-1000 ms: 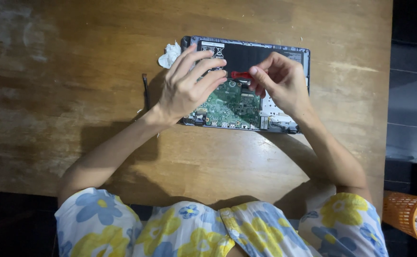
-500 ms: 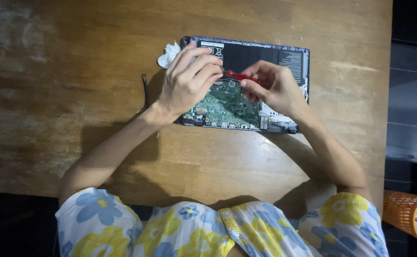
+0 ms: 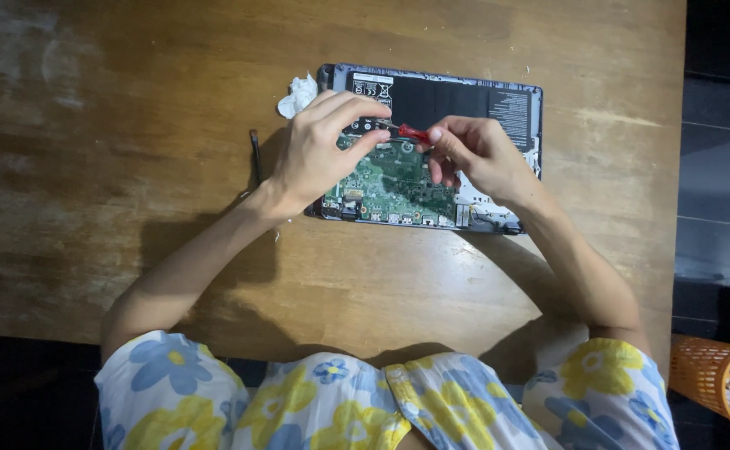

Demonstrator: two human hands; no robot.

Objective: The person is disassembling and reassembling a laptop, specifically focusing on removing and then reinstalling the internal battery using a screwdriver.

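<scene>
On the worn wooden table we see an opened laptop, its green circuit board and flat black battery with white labels bared. Our left hand rests curled on the board's left side, grasping nothing we can make out. Our right hand pinches a red-handled screwdriver. Crumpled white tissue lies beside the laptop's corner.

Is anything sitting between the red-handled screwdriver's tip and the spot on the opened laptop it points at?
Nothing visible blocks it. The right hand holds the red-handled screwdriver, its tip aimed left at the opened laptop. The left hand rests there; its fingers curl around the tip, so the contact point is partly hidden.
</scene>
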